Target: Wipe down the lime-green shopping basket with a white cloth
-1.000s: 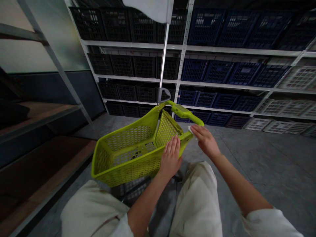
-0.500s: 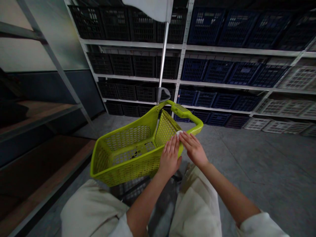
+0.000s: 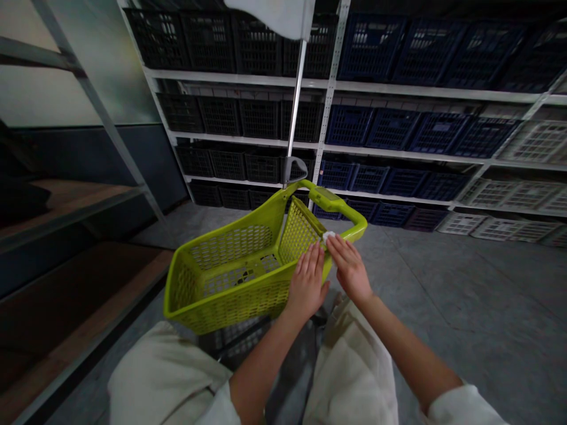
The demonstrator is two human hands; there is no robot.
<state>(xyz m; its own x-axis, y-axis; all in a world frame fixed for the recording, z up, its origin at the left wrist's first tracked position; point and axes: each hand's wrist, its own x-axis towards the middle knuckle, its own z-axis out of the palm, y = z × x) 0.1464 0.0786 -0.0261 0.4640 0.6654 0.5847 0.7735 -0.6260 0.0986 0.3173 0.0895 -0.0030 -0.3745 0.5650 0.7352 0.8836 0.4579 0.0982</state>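
A yellow-green shopping cart point(image 3: 230, 295) stands in front of me, its basket holding nothing. My left hand point(image 3: 308, 277) lies with fingers stretched out flat on the near rim, close to the handle end. Just right of it, my right hand point(image 3: 351, 268) presses a small crumpled white wipe point(image 3: 328, 236) with its fingertips against the frame below the handle point(image 3: 354, 227). Whether the wipe is paper or cloth I cannot tell. The part of the rim under both hands is hidden.
A metal pole point(image 3: 296, 100) rises from the cart's far corner to a white panel point(image 3: 283, 18). Behind stand shelves of black crates point(image 3: 221, 115), blue crates point(image 3: 394, 127) and white crates point(image 3: 509, 192). A rack with wooden boards point(image 3: 84, 200) is at left.
My right hand has slid slightly right and up along the frame with the wipe, and a small gap shows between my hands' fingertips. The cart appears slightly further right.
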